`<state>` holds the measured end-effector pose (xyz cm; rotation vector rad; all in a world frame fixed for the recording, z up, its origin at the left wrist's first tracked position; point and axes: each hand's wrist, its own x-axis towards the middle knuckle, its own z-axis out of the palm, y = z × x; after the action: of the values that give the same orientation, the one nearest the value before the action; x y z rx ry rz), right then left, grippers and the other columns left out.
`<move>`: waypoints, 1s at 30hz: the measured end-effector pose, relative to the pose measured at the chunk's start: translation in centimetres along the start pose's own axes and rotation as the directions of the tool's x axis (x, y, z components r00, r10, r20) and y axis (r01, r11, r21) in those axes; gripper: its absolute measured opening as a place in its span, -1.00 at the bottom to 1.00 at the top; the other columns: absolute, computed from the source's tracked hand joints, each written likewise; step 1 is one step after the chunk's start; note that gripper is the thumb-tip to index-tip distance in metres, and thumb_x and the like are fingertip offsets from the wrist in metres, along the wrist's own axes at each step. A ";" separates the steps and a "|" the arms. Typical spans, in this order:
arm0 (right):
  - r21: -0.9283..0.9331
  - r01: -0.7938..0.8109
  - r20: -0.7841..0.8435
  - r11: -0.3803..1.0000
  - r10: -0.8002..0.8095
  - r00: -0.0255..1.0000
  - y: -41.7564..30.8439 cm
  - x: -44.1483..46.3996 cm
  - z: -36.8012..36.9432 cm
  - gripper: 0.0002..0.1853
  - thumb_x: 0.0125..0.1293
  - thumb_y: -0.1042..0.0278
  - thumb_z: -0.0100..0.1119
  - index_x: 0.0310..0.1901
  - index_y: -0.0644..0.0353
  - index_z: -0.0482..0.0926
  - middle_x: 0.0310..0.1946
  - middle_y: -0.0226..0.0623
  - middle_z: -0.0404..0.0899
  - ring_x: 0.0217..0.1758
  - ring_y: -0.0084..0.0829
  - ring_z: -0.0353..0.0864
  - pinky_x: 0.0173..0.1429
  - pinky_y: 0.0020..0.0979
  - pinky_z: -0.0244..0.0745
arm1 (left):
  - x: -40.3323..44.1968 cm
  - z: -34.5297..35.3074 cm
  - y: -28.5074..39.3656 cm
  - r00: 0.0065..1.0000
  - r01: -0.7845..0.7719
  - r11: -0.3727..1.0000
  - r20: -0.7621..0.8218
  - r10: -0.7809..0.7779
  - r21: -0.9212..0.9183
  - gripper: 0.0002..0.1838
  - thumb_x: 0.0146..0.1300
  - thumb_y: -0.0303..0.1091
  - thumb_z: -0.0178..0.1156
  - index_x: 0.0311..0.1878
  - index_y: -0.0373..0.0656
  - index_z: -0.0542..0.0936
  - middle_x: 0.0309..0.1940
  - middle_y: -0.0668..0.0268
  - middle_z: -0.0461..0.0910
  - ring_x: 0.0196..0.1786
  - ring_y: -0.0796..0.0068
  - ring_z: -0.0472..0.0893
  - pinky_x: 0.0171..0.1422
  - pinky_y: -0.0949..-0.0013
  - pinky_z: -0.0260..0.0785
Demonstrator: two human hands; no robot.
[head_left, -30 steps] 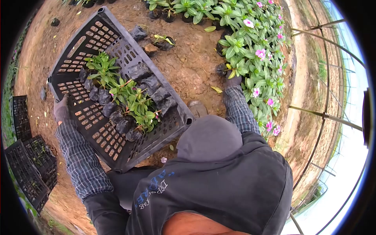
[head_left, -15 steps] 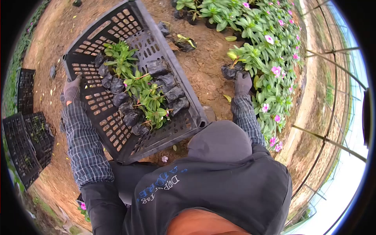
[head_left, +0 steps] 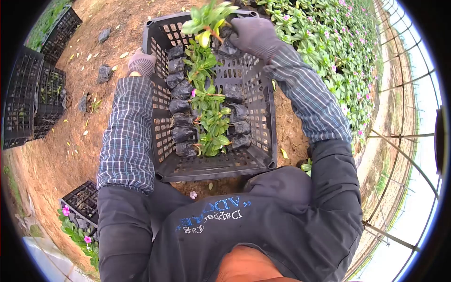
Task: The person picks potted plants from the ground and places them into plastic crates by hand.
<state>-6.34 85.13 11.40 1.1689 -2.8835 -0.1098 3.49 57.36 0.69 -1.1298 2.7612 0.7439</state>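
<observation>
In front of me is a black slatted plastic crate (head_left: 211, 174), holding several potted seedlings (head_left: 206, 101) laid on their sides in two rows, leaves toward the middle and black bags (head_left: 182, 105) outward. My left hand (head_left: 142, 63), gloved, is closed on the crate's left rim near the far corner; its fingertips are partly hidden. At the far right part of the crate, my gloved right hand (head_left: 256, 35) grips another seedling (head_left: 210, 21) by its black soil bag (head_left: 229, 47), just above the crate floor. That seedling's leaves point toward the far left.
A dense bed of pink-flowered plants (head_left: 324, 51) grows along the right. More black crates (head_left: 49, 89) stand on the soil at left, and a smaller crate (head_left: 82, 202) with flowering plants sits near my left elbow. Loose black bags (head_left: 104, 74) lie on the ground.
My right hand has lifted the seedling from the bed's edge and carried it left over the crate. The crate now appears straighter in view, with my left hand still at its rim.
</observation>
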 end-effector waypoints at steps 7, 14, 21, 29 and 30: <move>-0.060 -0.208 0.520 0.976 0.209 0.828 -3.6 -0.1 15.0 -0.69 0.32 0.22 -0.13 0.03 -0.01 0.52 -0.08 -0.28 0.55 -0.04 -0.45 0.55 0.02 -0.35 0.45 | 0.0 0.3 -0.3 0.994 -0.082 0.988 0.058 0.090 -0.132 -0.54 0.10 -0.05 0.04 -0.02 -0.16 0.49 -0.18 -0.02 0.57 -0.03 0.06 0.54 0.06 0.21 0.36; 0.128 -0.197 0.465 0.972 0.116 0.878 -4.1 1.8 9.6 -0.67 0.19 0.14 -0.04 -0.11 0.08 0.57 -0.16 -0.20 0.59 -0.07 -0.23 0.58 -0.01 -0.24 0.46 | 0.2 0.3 -0.4 0.995 -0.065 0.997 0.078 0.068 -0.043 -0.53 0.08 -0.06 0.10 -0.01 -0.18 0.48 -0.24 0.00 0.59 -0.15 0.15 0.60 -0.06 0.25 0.40; 0.875 -0.218 -0.185 0.431 0.716 0.673 6.1 -7.9 6.0 -0.73 0.22 0.18 0.05 -0.22 0.22 0.54 -0.40 -0.19 0.60 -0.49 -0.40 0.58 -0.28 -0.40 0.49 | -0.7 0.0 0.0 0.998 0.019 0.985 0.064 -0.008 -0.170 -0.58 0.03 -0.18 0.22 -0.06 -0.19 0.52 -0.27 0.20 0.63 -0.26 0.37 0.62 -0.14 0.37 0.43; 0.551 -0.835 0.261 -0.019 0.954 0.150 20.6 -15.1 24.7 -0.30 0.09 -0.07 0.15 0.12 0.30 0.27 -0.10 0.11 0.50 0.00 -0.01 0.49 0.07 -0.19 0.36 | -1.0 0.2 -0.2 0.988 0.140 0.843 0.131 -0.084 -0.519 -0.63 0.09 -0.45 0.22 -0.02 -0.28 0.44 -0.30 0.20 0.57 -0.43 0.52 0.59 -0.43 0.54 0.49; 0.571 -0.821 0.232 0.002 0.959 0.163 22.1 -15.0 26.4 -0.29 0.09 -0.10 0.14 0.11 0.32 0.28 -0.10 0.12 0.50 -0.01 0.01 0.49 0.06 -0.18 0.36 | -0.6 0.4 -0.7 0.987 0.145 0.850 0.130 -0.091 -0.507 -0.63 0.09 -0.45 0.22 -0.02 -0.28 0.44 -0.30 0.20 0.57 -0.43 0.52 0.59 -0.43 0.54 0.49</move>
<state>-12.32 112.82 -13.28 -0.9894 -2.7740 0.9601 4.33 57.47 0.17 -1.2751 2.4381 1.5410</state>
